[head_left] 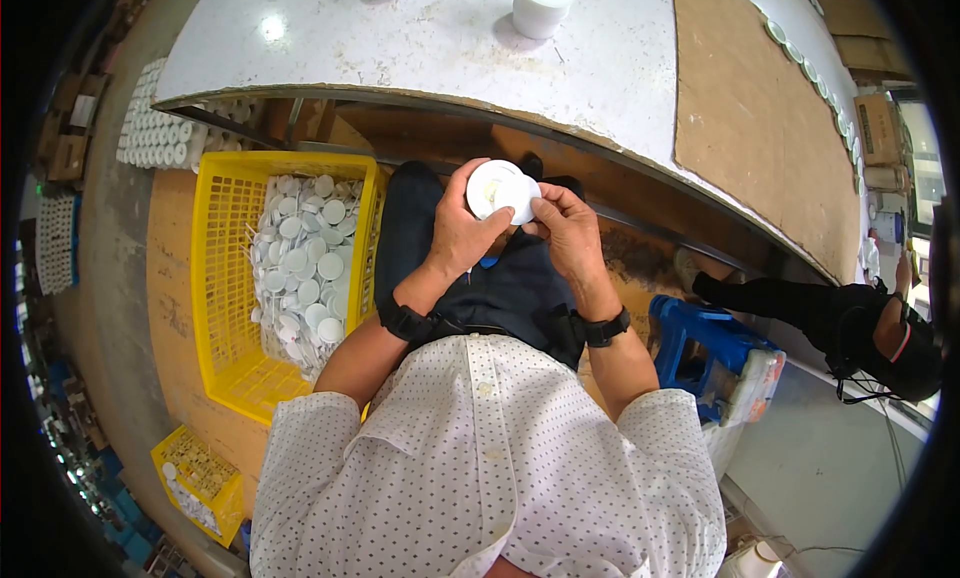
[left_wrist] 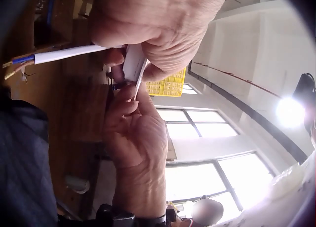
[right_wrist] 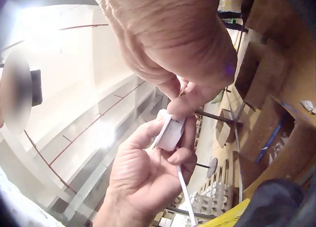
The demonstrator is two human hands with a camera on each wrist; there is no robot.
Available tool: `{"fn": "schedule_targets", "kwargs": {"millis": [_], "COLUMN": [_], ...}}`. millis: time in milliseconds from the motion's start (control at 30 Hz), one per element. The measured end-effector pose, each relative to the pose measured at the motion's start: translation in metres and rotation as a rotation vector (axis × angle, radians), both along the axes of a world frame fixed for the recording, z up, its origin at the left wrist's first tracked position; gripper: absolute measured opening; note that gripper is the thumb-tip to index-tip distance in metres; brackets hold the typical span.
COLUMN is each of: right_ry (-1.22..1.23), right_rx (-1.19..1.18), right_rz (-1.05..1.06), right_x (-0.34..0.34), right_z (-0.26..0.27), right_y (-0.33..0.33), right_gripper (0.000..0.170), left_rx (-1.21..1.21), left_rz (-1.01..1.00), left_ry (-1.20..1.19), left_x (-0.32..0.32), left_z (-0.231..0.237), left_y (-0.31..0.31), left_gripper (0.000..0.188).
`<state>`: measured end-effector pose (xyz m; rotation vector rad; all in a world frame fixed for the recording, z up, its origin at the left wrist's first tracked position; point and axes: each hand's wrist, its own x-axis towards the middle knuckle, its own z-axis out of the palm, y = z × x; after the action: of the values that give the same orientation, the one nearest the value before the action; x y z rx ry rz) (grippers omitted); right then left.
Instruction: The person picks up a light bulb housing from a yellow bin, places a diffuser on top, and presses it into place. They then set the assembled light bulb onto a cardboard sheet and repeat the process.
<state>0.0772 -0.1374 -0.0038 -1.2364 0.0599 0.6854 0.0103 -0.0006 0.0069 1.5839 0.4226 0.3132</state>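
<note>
My left hand (head_left: 463, 233) grips a round white housing (head_left: 482, 177) above my lap. A white cable (left_wrist: 69, 53) comes out by this hand, with blue and brown wires bare at the tips in the left wrist view. My right hand (head_left: 572, 236) pinches a thin white disc (head_left: 515, 200) at its right edge. The disc overlaps the housing's open face, and the left thumb lies at its lower edge. In the right wrist view the housing (right_wrist: 170, 133) sits in the left fingers, with the right fingertips right at its rim.
A yellow crate (head_left: 222, 278) on my left holds many white discs with cables. A white table (head_left: 420, 48) in front carries white round pieces (head_left: 543, 6). A blue stool (head_left: 700, 348) stands to the right, near another person (head_left: 870, 328). A smaller yellow basket (head_left: 205, 468) lies lower left.
</note>
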Motion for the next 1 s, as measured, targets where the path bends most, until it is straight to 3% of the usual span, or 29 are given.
{"fn": "schedule_targets", "kwargs": {"millis": [300,467,600,667,700,733,800,1000], "right_ry": [0.053,-0.034,-0.147,-0.788,-1.053,-1.053,-1.341,-1.448], "right_rx": [-0.031,-0.047,-0.115,-0.123,-0.241,-0.244,-0.292,-0.329], "right_rz": [0.015,0.024,-0.053,-0.189,-0.188,-0.189,-0.216,-0.245], "right_x": [0.001,0.001,0.0,-0.005,-0.005,-0.005,-0.006,-0.006], "right_z": [0.003,-0.002,0.016,0.023,0.029,0.034,0.039,0.035], "right_y": [0.001,-0.002,-0.009,-0.013,-0.016,-0.016,-0.014,-0.009], "right_gripper": [0.017,0.012,0.01,0.011,0.019,0.019,0.025,0.026], "left_rx": [-0.052,-0.062,-0.217,-0.281,-0.381,-0.481,-0.504,-0.387], "left_rz": [-0.008,-0.006,0.039,0.059,0.049,0.038,0.01,-0.096], "left_ry": [-0.005,-0.03,-0.087,-0.088,-0.075,-0.062,-0.077,-0.197], "left_x": [0.002,0.001,-0.001,-0.003,-0.004,-0.004,-0.004,-0.005], "left_z": [-0.001,-0.005,-0.007,-0.01,-0.012,-0.012,-0.011,-0.01], "left_y": [-0.001,-0.002,0.006,0.01,0.011,0.011,0.01,0.011], "left_gripper": [0.056,0.057,0.062,0.065,0.067,0.069,0.07,0.075]}}
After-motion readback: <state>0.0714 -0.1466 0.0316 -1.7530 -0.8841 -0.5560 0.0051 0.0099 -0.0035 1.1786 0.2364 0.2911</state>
